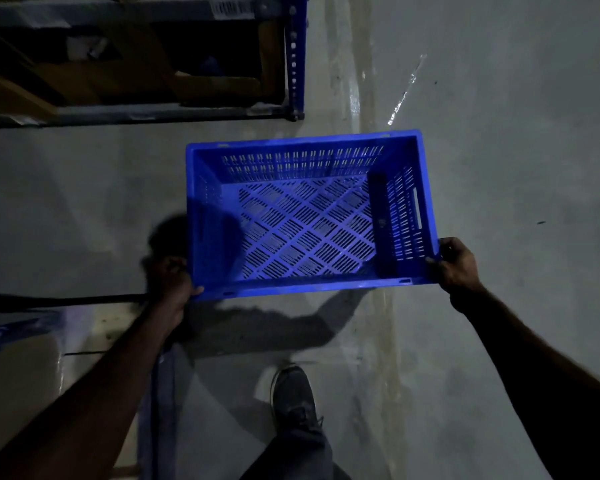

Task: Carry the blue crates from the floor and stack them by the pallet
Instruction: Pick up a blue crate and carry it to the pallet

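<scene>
An empty blue crate (309,216) with slotted walls and a lattice floor hangs level in front of me, above the grey concrete floor. My left hand (172,280) grips its near left corner, fingers curled over the rim. My right hand (456,263) grips its near right corner the same way. The crate's long side runs left to right, and its shadow falls on the floor below. No pallet is clearly visible in this dim view.
A blue metal rack (295,57) with cardboard boxes (136,64) on its low shelf stands at the top left. Another blue object (18,329) sits at the left edge. My dark shoe (293,396) steps on the concrete floor (516,150) below the crate.
</scene>
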